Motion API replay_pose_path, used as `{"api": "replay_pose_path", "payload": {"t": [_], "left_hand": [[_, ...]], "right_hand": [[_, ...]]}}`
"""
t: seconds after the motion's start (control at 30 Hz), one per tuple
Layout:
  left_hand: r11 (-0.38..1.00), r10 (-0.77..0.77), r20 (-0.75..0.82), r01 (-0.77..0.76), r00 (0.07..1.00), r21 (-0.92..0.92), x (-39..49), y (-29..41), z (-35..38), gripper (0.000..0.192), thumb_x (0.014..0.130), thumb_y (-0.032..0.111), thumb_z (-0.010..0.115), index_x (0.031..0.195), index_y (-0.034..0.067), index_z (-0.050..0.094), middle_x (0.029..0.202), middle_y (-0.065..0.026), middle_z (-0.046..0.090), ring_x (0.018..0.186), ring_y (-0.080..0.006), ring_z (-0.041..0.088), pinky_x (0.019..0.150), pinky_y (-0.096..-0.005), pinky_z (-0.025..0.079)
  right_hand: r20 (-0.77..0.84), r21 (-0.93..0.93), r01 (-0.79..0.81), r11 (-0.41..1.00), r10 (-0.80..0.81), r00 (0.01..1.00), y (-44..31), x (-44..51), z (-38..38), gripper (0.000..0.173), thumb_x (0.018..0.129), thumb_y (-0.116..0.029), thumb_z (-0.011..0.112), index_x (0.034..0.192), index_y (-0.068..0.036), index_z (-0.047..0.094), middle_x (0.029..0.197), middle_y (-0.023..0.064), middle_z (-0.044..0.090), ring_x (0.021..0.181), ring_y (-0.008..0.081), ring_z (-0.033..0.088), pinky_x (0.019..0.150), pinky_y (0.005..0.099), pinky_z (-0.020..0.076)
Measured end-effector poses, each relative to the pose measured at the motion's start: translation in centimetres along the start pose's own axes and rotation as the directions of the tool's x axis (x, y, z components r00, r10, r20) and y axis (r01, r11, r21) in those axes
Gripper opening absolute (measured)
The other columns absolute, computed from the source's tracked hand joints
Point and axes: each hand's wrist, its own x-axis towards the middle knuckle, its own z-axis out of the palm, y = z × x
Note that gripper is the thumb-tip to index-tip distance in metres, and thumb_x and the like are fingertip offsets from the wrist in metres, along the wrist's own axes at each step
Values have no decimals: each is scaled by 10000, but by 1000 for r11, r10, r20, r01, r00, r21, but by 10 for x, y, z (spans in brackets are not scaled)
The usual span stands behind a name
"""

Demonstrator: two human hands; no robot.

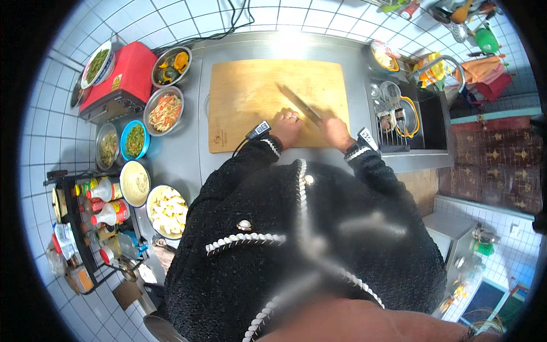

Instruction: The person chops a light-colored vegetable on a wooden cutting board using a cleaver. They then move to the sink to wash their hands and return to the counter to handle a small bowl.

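A large wooden cutting board lies flat on the steel counter in front of me. My right hand grips the handle of a kitchen knife. Its blade slants away to the upper left, over the bare middle of the board. Close to the left of that hand, my left hand rests at the board's near edge with its fingers curled and a ring showing. What may lie beneath those fingers is hidden. No food is visible on the board.
Left are a metal bowl of pumpkin pieces, a bowl of shredded vegetables, a blue bowl, a bowl of pale slices, a red appliance and a condiment rack. At right, a sink has a curved faucet.
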Motion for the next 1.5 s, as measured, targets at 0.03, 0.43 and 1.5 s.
{"api": "replay_pose_path", "payload": {"t": [0.03,0.43,1.5], "left_hand": [[999,37,-111,-37,993,1,2,-1,2,177,749,165,522,872,57,589,1088,-159,539,1021,-294,508,812,-416,410],[995,64,-100,-71,993,-65,0,-6,4,246,661,133,568,887,38,561,1066,-152,539,1042,-305,498,838,-412,415],[994,106,4,-106,994,16,9,-2,-1,226,802,132,478,962,6,575,1189,-198,524,1112,-338,488,918,-435,394]], "right_hand": [[-32,-39,50,998,-51,998,0,0,1,222,851,-221,509,858,-26,614,693,212,614,648,377,619,585,469,496],[62,35,-149,988,147,987,-8,-1,-1,323,855,-285,542,980,8,595,815,264,611,756,418,605,691,469,489],[42,-12,-7,1000,7,999,-29,0,-19,334,861,-313,506,853,-14,656,748,197,646,701,336,646,662,429,520]]}}
